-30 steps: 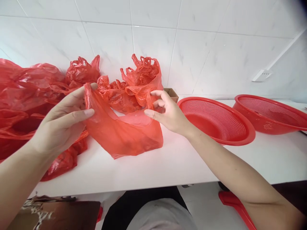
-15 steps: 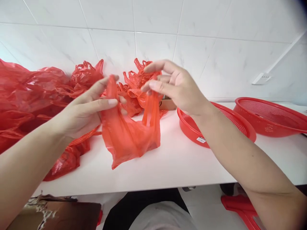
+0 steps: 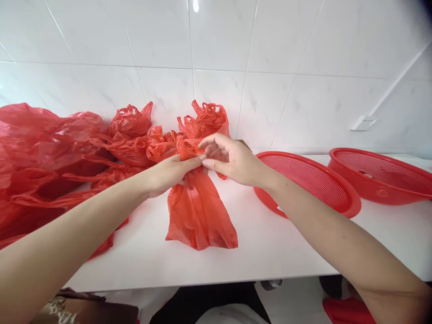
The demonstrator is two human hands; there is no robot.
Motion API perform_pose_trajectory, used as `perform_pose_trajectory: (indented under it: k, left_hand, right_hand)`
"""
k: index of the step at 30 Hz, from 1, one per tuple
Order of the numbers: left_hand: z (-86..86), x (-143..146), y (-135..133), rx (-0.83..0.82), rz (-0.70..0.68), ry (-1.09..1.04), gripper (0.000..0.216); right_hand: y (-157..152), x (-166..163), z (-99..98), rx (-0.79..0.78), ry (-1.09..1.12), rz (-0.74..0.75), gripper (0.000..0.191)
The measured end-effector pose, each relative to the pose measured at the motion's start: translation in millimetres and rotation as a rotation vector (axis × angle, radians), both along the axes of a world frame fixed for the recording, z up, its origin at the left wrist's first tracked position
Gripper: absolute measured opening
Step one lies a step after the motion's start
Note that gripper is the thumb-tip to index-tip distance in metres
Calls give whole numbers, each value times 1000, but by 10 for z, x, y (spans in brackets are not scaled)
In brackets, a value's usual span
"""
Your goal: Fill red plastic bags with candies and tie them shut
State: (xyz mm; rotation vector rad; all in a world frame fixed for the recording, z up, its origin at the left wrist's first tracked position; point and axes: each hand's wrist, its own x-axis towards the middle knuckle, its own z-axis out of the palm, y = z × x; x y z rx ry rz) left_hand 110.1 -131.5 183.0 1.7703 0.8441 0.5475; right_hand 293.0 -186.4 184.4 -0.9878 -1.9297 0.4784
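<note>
And here, at the middle of the white table (image 3: 270, 245), a red plastic bag (image 3: 202, 213) is being held upright in front of the body, its upper part bunched and its lower part spread wide; whether its bottom edge is rested on the tabletop cannot be told. The bunched part is gripped by the left hand (image 3: 168, 174), thumb laid across the front, a twist of red plastic poking out above. In from the other side comes the right hand (image 3: 236, 159), its fingers loosely curled, its thumb tip brought right up to the left thumb; whether any plastic is pinched there cannot be made out. Off to the left, a big heap of red bags (image 3: 37, 139) is piled, and behind the hands a crumpled bundle (image 3: 211, 119) is set near the tiled wall (image 3: 286, 40), a cardboard box (image 3: 245, 144) partly hidden beside it. To the right, a red colander (image 3: 312, 180) is crossed at its near side by the right forearm, a second colander (image 3: 381, 191) is placed just beyond, and above them a white socket (image 3: 364, 123) is fixed to the wall
</note>
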Motion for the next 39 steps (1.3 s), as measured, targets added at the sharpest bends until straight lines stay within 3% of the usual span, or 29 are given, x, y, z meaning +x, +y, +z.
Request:
perform_pose_trajectory:
  k: [3, 10, 13, 15, 18, 21, 24, 26, 30, 33, 36, 37, 39]
  left_hand:
    - [-18, 4, 6, -20, 9, -21, 40]
    - [46, -10, -20, 71, -177, -68, 22]
    - [91, -18, -75, 234, -211, 83, 21]
    - [92, -21, -109, 348, -235, 155, 18]
    - [25, -17, -133, 538, -219, 189, 14]
    - [-96, -4, -123, 796, -104, 197, 18]
    - [-201, 23, -109, 1063, 0, 145, 20]
    - [-232, 46, -109, 1126, 25, 102, 20]
    - [-247, 12, -99, 1076, -49, 106, 20]
    - [-337, -229, 0, 1036, -58, 182, 27]
    - [-581, -659, 185, 909, 136, 361, 35]
    - [-686, -805, 241, 815, 229, 430, 36]
    - [-886, -1031, 305, 613, 276, 556, 39]
  right_hand:
    - [-97, 38, -109, -80, 72, 21, 12]
    - [-336, -65, -124, 11, 236, 116, 9]
    - [-210, -18, -219, 35, 321, 2, 8]
    - [-98, 25, -317, -60, 352, -34, 14]
    - [10, 58, -475, -213, 320, 8, 23]
    - [26, 52, -598, -266, 333, 101, 27]
    - [11, 44, -653, -340, 354, 212, 27]
    - [-3, 41, -649, -350, 343, 211, 22]
    - [-113, 55, -594, -245, 224, 55, 22]
    - [-261, 153, -664, -156, 2, -135, 26]
    - [-348, 375, -967, -216, -104, -317, 28]
    - [-350, 461, -1103, -266, -103, -358, 28]
    - [-316, 605, -1363, -370, -85, -385, 28]
